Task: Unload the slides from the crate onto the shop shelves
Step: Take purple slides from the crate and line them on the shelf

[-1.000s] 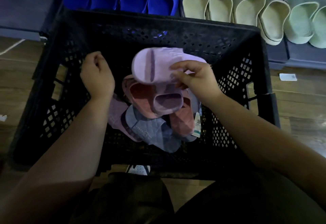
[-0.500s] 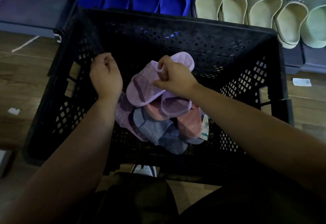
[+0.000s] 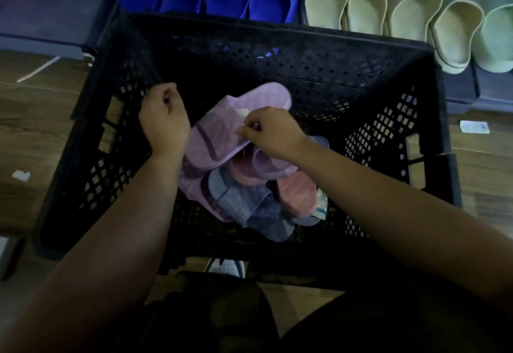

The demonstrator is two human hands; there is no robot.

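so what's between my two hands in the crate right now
The lilac slide fills that gap: one end reaches the left hand, and the right hand pinches its edge. The head view shows it.

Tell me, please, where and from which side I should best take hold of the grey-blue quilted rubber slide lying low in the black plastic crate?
Take the grey-blue slide by its strap, which arches upward and lies uncovered. Come from above on the near side, since the lilac slide and pink slide seem to overlap its far end. Then draw it toward you.
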